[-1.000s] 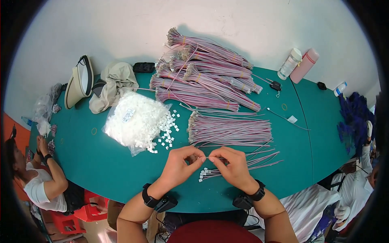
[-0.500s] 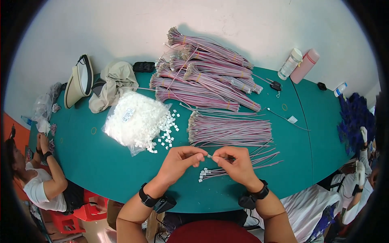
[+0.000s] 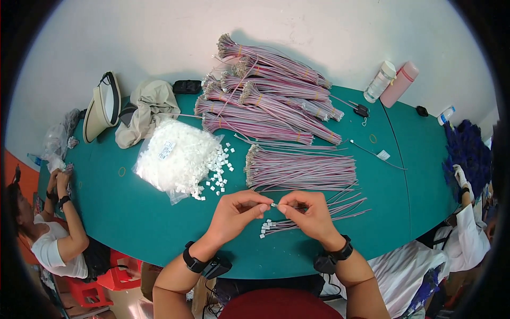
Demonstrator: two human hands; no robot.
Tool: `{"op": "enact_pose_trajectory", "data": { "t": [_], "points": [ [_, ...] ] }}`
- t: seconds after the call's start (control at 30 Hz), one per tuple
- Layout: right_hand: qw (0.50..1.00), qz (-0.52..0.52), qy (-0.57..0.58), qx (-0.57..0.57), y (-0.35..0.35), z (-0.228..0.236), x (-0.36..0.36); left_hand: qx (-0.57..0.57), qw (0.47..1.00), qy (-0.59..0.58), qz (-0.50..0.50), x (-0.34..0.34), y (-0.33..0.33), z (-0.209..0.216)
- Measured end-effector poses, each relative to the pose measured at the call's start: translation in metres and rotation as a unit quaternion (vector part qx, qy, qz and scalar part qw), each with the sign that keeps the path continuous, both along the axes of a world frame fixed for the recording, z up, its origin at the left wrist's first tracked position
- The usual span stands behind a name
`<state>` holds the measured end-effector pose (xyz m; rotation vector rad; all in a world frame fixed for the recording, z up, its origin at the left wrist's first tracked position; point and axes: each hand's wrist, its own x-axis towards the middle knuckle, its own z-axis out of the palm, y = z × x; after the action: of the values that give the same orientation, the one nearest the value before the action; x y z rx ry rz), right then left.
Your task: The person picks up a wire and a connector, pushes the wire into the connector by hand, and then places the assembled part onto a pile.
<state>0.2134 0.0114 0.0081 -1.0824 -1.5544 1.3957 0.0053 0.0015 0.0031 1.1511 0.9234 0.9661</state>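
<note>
My left hand (image 3: 237, 210) and my right hand (image 3: 309, 212) meet fingertip to fingertip above the green table (image 3: 133, 212). Between them sits a small white connector (image 3: 273, 204), pinched by the left fingers, while the right fingers pinch a thin wire end at it. Just below lies a small bunch of finished wires with white connectors (image 3: 276, 226). A loose flat bundle of pink-grey wires (image 3: 300, 169) lies beyond the hands. A clear bag of white connectors (image 3: 175, 157) sits to the left, with several spilled beside it (image 3: 218, 173).
Large tied wire bundles (image 3: 265, 101) are heaped at the back. A cap (image 3: 103, 106) and cloth (image 3: 146, 109) lie back left, two bottles (image 3: 390, 82) back right. One person sits at the left edge (image 3: 48, 234), another at the right (image 3: 467, 223).
My hands have drawn closer together, the fingertips now touching at the connector. The person at the right has shifted an arm.
</note>
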Motion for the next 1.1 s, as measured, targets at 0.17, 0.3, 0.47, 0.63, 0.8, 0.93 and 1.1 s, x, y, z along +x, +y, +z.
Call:
{"op": "enact_pose_trajectory", "data": {
  "t": [0.17,0.3,0.47,0.63,0.8,0.93,1.1],
  "points": [
    [1.000,-0.012,-0.004,0.004,0.0000,0.0010,-0.0002,-0.045,0.999,-0.027,0.005,-0.0015,0.0026,0.0017],
    [1.000,-0.013,-0.015,0.022,-0.0006,0.0020,-0.0016,-0.085,0.994,-0.068,0.014,-0.0018,0.0030,0.0011],
    [0.999,-0.018,-0.016,0.033,-0.0009,0.0028,-0.0033,-0.081,0.995,-0.059,0.011,-0.0023,0.0024,0.0009],
    [0.999,-0.018,-0.023,0.037,-0.0012,0.0053,-0.0032,-0.077,0.995,-0.061,0.009,-0.0025,0.0020,-0.0024],
    [0.999,-0.019,-0.020,0.042,-0.0022,0.0068,-0.0041,-0.076,0.994,-0.072,0.028,-0.0022,0.0043,-0.0029],
    [0.999,-0.022,-0.019,0.044,-0.0026,0.0066,-0.0046,-0.089,0.992,-0.088,0.031,-0.0022,0.0045,-0.0031],
    [0.998,-0.026,-0.028,0.051,-0.0028,0.0074,-0.0049,-0.132,0.985,-0.109,0.015,-0.0046,0.0052,-0.0046]
  ]
}}
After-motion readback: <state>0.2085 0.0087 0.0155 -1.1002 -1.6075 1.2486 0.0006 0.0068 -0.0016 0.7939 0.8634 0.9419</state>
